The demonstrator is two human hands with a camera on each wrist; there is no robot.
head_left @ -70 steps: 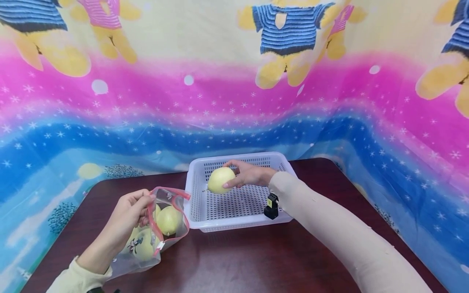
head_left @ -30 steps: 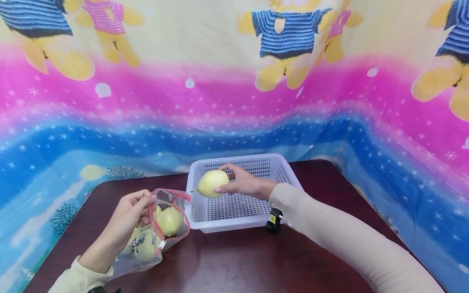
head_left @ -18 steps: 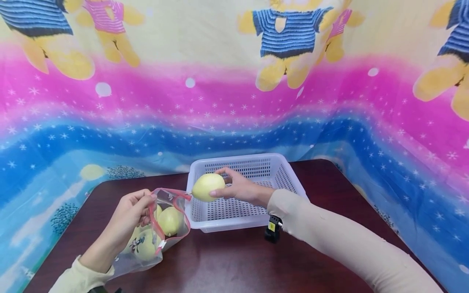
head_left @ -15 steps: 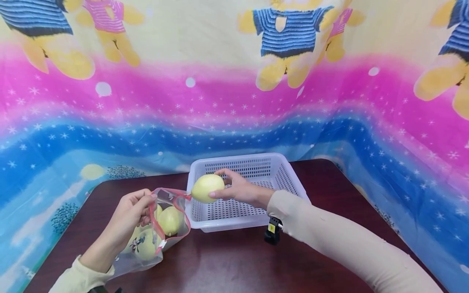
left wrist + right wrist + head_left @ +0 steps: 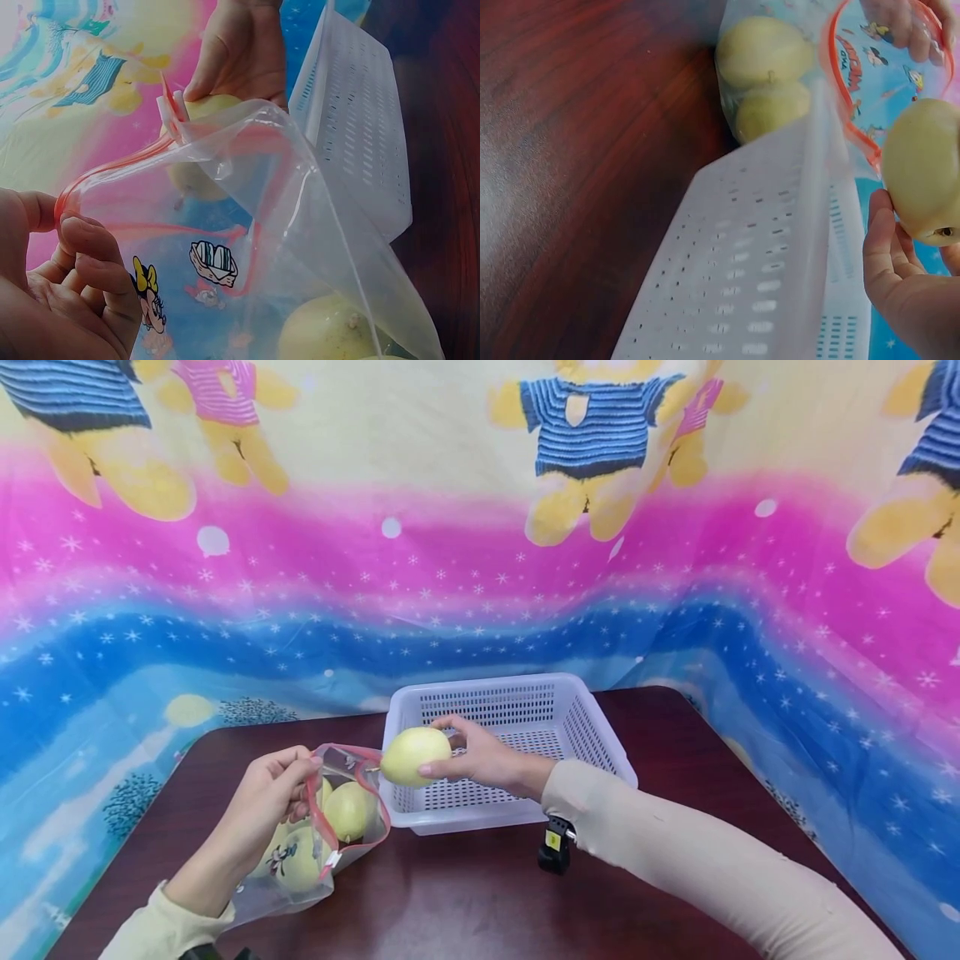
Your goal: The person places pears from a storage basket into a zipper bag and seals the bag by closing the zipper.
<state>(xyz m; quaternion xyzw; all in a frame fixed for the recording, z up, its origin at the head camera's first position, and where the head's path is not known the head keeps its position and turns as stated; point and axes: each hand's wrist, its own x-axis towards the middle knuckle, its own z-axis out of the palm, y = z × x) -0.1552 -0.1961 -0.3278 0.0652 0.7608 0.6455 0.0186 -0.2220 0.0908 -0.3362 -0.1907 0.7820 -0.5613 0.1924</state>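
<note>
My left hand (image 5: 273, 797) pinches the red-edged mouth of a clear zip bag (image 5: 288, 897) printed with cartoon figures, holding it open. Inside the bag lie several pale yellow pears (image 5: 348, 812). My right hand (image 5: 480, 758) grips another pear (image 5: 415, 756) between thumb and fingers, over the left side of the basket, with its stem toward the bag's mouth. In the left wrist view that pear (image 5: 196, 176) shows behind the clear plastic. The right wrist view shows the held pear (image 5: 922, 165) with fingertips against its side.
A white perforated plastic basket (image 5: 480, 818) stands right of the bag, with no fruit showing in it. Both rest on a dark red-brown table (image 5: 480, 893). A patterned cloth (image 5: 450, 568) hangs around the table's back and sides.
My right hand has carried the pear left and slightly down, from over the basket's middle to beside the bag's mouth. The left hand and bag have stayed nearly still.
</note>
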